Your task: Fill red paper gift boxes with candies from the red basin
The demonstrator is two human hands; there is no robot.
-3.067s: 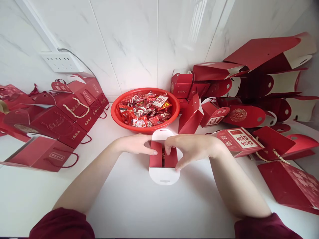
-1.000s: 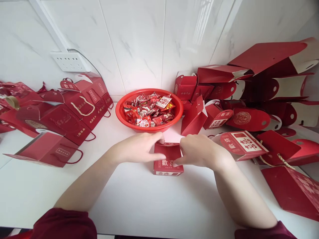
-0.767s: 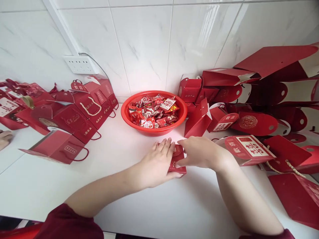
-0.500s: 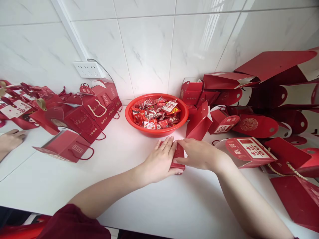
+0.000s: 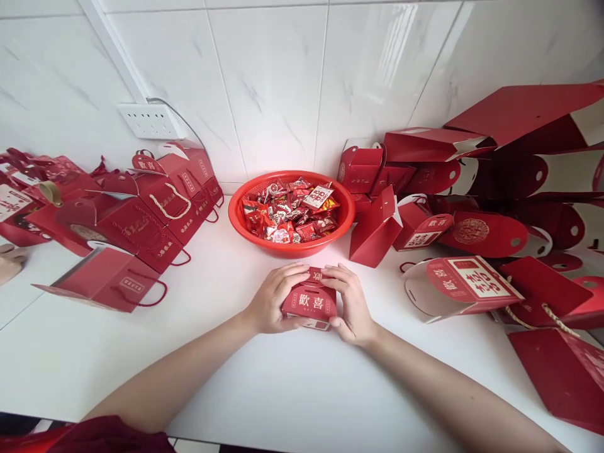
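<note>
Between my two hands, on the white table, is a small red gift box (image 5: 310, 302) with pale Chinese characters on its top and a white-and-red print on its near side. My left hand (image 5: 277, 298) wraps round its left side, thumb along the near edge and fingers over the far top. From the right, my right hand (image 5: 353, 303) grips it the same way, its thumb at the near right corner. Fingers cover part of the box's far side. Just beyond it stands a red plastic basket (image 5: 291, 250) heaped with wrapped sweets (image 5: 287, 214).
Several red gift boxes (image 5: 155, 220) with cord handles line the left. Stacked red boxes and open cartons (image 5: 472, 239) crowd the right side. At the far left edge another person's hand (image 5: 10, 261) rests on the table. A socket strip (image 5: 151, 121) is on the tiled wall.
My hands have moved apart to opposite sides of the red box, and its lettered top now shows. The view has shifted slightly; the other person's hand is nearer the left edge.
</note>
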